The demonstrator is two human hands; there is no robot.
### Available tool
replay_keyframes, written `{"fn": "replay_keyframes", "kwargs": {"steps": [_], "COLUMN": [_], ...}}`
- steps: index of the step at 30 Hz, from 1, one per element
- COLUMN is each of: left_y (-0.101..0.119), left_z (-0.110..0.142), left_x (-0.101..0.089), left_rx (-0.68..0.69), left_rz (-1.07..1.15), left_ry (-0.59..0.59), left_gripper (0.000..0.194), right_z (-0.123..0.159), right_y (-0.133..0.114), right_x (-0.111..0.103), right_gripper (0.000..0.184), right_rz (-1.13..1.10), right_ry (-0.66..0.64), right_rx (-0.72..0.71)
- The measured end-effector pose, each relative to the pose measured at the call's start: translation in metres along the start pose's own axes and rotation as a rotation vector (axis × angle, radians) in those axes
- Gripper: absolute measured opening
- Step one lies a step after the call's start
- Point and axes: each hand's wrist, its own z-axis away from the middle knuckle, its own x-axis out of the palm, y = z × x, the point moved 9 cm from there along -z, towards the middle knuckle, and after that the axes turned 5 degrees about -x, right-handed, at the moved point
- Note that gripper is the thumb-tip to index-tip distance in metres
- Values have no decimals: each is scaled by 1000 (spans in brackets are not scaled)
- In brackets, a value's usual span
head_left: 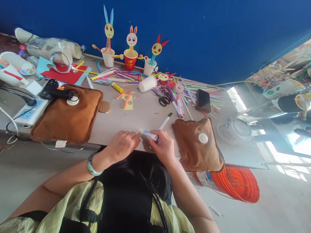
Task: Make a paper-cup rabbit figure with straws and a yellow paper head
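Observation:
Over the table's front edge, my right hand (163, 145) is closed round a white glue stick with a blue label (150, 135), its pale tip pointing left. Just left of that tip is my left hand (123, 144), fingers pinched together; whatever they hold, if anything, is hidden. A jade-coloured bangle (91, 163) circles the left wrist. Beyond the right hand lies a white marker with a black end (165, 120). Farther back are a yellow paper scrap with holes cut in it (130, 105) and a round piece of corrugated cardboard (104, 107).
Brown cushioned hot-water bags flank me, left (84, 117) and right (190, 146). Scissors (163, 101), a phone (204, 100), a tipped paper cup (147, 83) and scattered coloured sticks lie behind. Three cup figures, one in a red cup (130, 63), line the blue wall. An orange bucket (235, 184) stands below.

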Motion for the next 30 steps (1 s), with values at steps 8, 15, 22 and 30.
{"fn": "replay_keyframes", "kwargs": {"steps": [8,15,22,30], "left_y": [0,0,0,-1], "left_z": [1,0,0,1], "left_x": [0,-1,0,1], "left_rx": [4,-7,-10,-10], "left_rz": [6,-1,-4,28], "left_ry": [4,7,-18,-11], "left_gripper": [23,23,25,24], "right_z": [-2,-5,-8,-7], "right_y": [4,6,6,2], "right_x": [4,2,-4,4], "right_gripper": [13,14,14,12], "right_rz": [-25,-16,23,-37], "right_ry": [-19,13,58,-31], "right_rx": [27,43,51,38]}}
